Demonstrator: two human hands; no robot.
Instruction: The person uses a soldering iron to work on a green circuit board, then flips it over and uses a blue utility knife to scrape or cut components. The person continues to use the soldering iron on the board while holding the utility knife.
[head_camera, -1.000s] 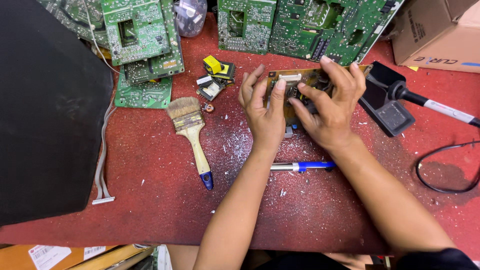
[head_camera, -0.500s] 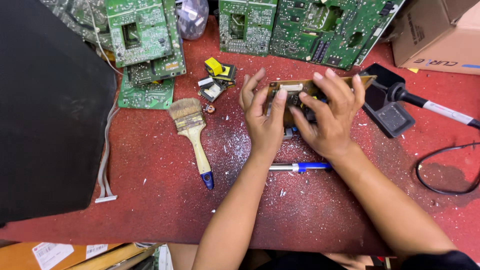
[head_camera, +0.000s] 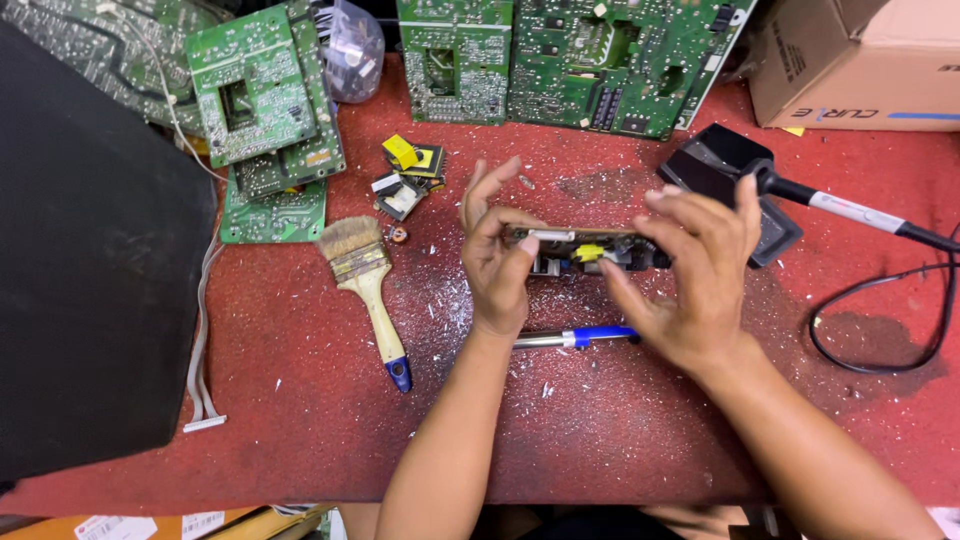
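I have a small brown circuit board (head_camera: 585, 250) held up edge-on between both hands, above the middle of the red worktop (head_camera: 300, 400) and a little toward its far edge. My left hand (head_camera: 497, 265) pinches the board's left end, thumb and forefinger closed on the edge, the other fingers fanned loose. My right hand (head_camera: 700, 275) has the right end, fingers curled over the top and spread, the thumb underneath.

I judge the board light and stiff, but fragile where it counts: components, one yellow, stand up from its face, and they look easy to bend or snap. The bare edges are the safe grip, as held now.

Just below the hands a blue-handled tool (head_camera: 580, 338) lies on the worktop. A paintbrush (head_camera: 365, 290) lies toward the left, a soldering iron (head_camera: 850, 210) toward the right edge, green boards (head_camera: 580, 60) along the far edge.
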